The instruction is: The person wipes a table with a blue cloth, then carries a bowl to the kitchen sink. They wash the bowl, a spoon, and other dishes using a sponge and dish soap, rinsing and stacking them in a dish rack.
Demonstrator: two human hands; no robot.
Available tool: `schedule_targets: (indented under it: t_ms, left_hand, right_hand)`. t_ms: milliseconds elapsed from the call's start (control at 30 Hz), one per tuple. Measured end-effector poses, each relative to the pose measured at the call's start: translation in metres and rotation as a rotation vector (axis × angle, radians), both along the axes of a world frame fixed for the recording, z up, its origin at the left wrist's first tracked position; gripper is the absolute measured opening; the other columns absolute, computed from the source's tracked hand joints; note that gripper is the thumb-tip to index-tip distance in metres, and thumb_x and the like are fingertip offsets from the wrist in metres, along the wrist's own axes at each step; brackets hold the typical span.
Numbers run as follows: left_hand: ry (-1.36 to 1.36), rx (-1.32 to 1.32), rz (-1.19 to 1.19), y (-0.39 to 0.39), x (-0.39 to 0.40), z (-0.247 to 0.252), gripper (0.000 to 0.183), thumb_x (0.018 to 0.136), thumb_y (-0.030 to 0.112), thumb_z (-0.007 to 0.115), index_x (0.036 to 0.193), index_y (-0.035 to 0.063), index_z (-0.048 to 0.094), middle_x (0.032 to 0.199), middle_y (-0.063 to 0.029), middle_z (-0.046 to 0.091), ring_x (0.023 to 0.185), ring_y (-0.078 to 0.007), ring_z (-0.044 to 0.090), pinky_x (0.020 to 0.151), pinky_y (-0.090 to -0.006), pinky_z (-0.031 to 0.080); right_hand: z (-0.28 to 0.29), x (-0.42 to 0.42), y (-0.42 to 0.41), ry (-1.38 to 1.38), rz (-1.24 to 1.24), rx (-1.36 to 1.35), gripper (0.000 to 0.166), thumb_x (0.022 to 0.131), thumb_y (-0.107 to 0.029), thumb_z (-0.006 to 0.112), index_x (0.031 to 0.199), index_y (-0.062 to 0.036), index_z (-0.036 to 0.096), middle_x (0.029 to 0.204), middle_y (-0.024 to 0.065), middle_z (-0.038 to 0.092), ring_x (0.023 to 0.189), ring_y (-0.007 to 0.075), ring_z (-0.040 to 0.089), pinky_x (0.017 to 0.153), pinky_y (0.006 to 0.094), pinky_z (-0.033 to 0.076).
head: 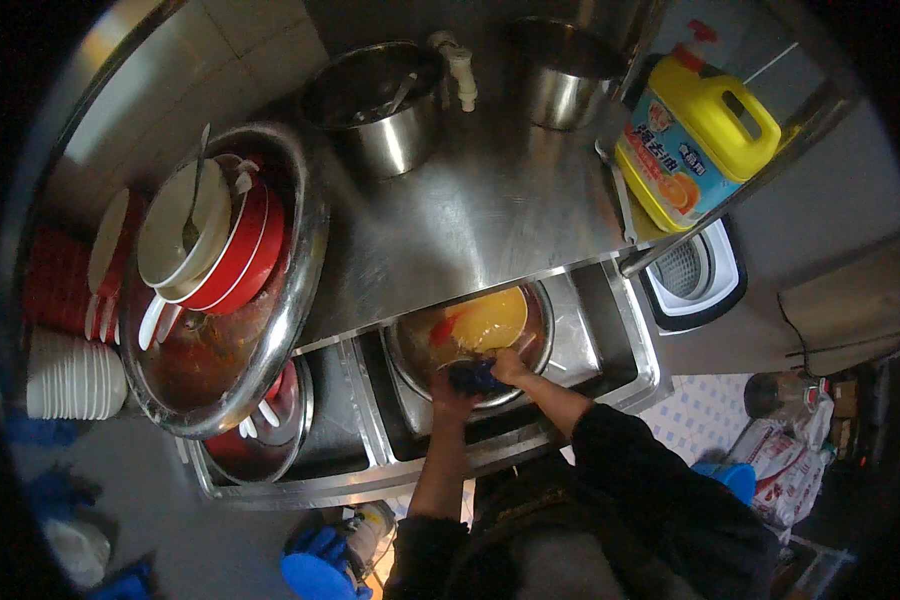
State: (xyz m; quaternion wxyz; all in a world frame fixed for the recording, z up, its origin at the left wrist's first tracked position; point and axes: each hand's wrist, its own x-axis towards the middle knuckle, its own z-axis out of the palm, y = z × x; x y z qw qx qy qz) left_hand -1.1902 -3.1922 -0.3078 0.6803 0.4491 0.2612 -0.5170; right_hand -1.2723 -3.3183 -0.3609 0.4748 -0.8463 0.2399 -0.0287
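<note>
Both hands are together over a round metal basin [546, 330] set in the right-hand sink. A dark blue item [474, 376], perhaps a cloth or a small bowl, is between them. My right hand [508, 367] grips its right side with bent fingers. On the other side, my left hand [454, 396] holds it too, though that hand is dark and blurred. Just beyond the fingers, a yellow bowl-like piece [491, 319] sits in the basin's liquid, with a red patch [442, 330] at its left. The basin's far rim is hidden under the steel shelf.
A steel shelf [450, 217] overhangs the sinks. It bears two metal pots [394, 146] [566, 94], a wrench-like metal tool [616, 191] and a yellow detergent jug [701, 142]. At left, a large tilted basin [270, 375] holds stacked red-and-white bowls [247, 262]. White bowls [79, 375] are stacked beside it.
</note>
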Motion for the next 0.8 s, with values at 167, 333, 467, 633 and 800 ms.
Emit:
schedule_targets:
  t_ms: [167, 333, 467, 633, 800]
  left_hand:
    - [0.068, -0.261, 0.154, 0.003, -0.011, -0.015, 0.047, 0.075, 0.047, 0.038, 0.107, 0.0124, 0.041, 0.109, -0.0056, 0.043, 0.097, -0.0243, 0.043, 0.076, -0.0418, 0.039]
    - [0.054, -0.416, 0.101, 0.017, 0.007, -0.023, 0.044, 0.076, 0.044, 0.039, 0.106, 0.0132, 0.042, 0.106, -0.0058, 0.044, 0.095, -0.0232, 0.044, 0.076, -0.0403, 0.039]
    - [0.032, -0.387, 0.051, 0.02, 0.017, -0.023, 0.041, 0.076, 0.041, 0.04, 0.106, 0.0138, 0.042, 0.105, -0.0059, 0.045, 0.094, -0.0223, 0.044, 0.076, -0.0391, 0.039]
    - [0.001, -0.33, 0.031, 0.019, 0.001, -0.05, 0.037, 0.077, 0.038, 0.04, 0.106, 0.0146, 0.042, 0.102, -0.0061, 0.046, 0.092, -0.0211, 0.044, 0.076, -0.0375, 0.039]
    - [-0.235, 0.159, -0.141, 0.01, -0.015, 0.04, 0.032, 0.077, 0.029, 0.043, 0.104, 0.0116, 0.044, 0.104, -0.0065, 0.046, 0.093, -0.0216, 0.043, 0.076, -0.0355, 0.039]
  right_hand:
    - [0.09, 0.01, 0.049, -0.263, 0.102, -0.07, 0.029, 0.062, -0.005, 0.052, 0.091, -0.0063, 0.053, 0.085, 0.0142, 0.053, 0.084, 0.0288, 0.05, 0.074, 0.0357, 0.037]
    - [0.144, 0.014, 0.086, -0.448, 0.115, -0.107, 0.021, 0.065, -0.014, 0.055, 0.084, -0.0061, 0.051, 0.083, 0.0113, 0.052, 0.083, 0.03, 0.047, 0.075, 0.0386, 0.034]
    - [0.133, 0.036, 0.081, -0.539, -0.048, -0.417, 0.024, 0.066, -0.024, 0.056, 0.082, -0.0066, 0.051, 0.08, 0.012, 0.052, 0.078, 0.0307, 0.048, 0.068, 0.0396, 0.036]
    - [0.093, 0.04, 0.061, -0.266, -0.156, -0.474, 0.022, 0.069, -0.029, 0.053, 0.075, -0.0077, 0.056, 0.069, 0.0122, 0.054, 0.065, 0.0296, 0.052, 0.059, 0.0391, 0.04]
    - [0.069, -0.002, 0.003, 0.294, -0.128, -0.313, 0.032, 0.074, -0.039, 0.042, 0.075, -0.0122, 0.06, 0.07, 0.0106, 0.057, 0.068, 0.0269, 0.054, 0.065, 0.0395, 0.039]
